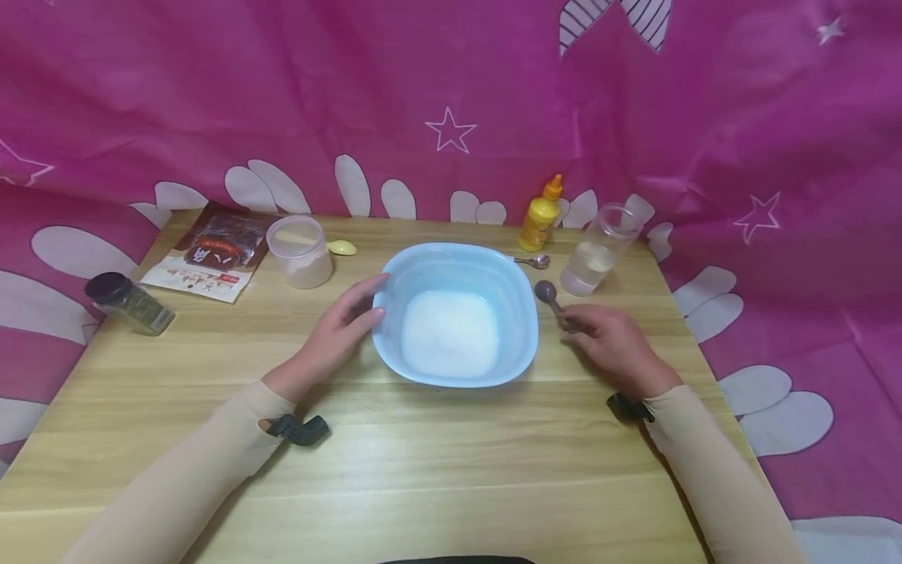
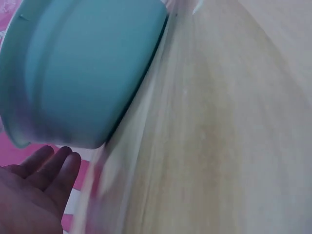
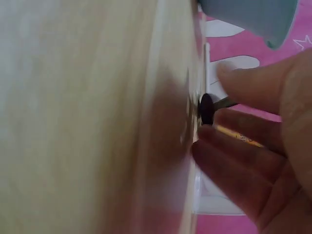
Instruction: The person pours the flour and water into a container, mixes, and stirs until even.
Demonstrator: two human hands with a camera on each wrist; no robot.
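Observation:
A light blue plastic bowl (image 1: 454, 380) with a white layer at its bottom, whose kind I cannot tell, stands on the wooden table. My left hand (image 1: 337, 338) touches the bowl's left rim, thumb and fingers loosely extended; in the left wrist view the fingers (image 2: 63, 175) lie beside the bowl's wall (image 2: 92, 73). To the right of the bowl, my right hand (image 1: 611, 345) pinches the handle of a small metal spoon (image 1: 546, 293), its round end pointing away from me. Another small metal spoon (image 1: 539, 261) lies behind it, partly hidden by the bowl.
A clear cup of liquid (image 1: 592, 262) and a yellow squeeze bottle (image 1: 541, 218) stand at the back right. At the left are a lidded tub of powder (image 1: 306, 262), a yellow spoon (image 1: 342, 247), a brown and white packet (image 1: 214, 254) and a dark-capped jar (image 1: 141, 307). Pink cloth hangs behind.

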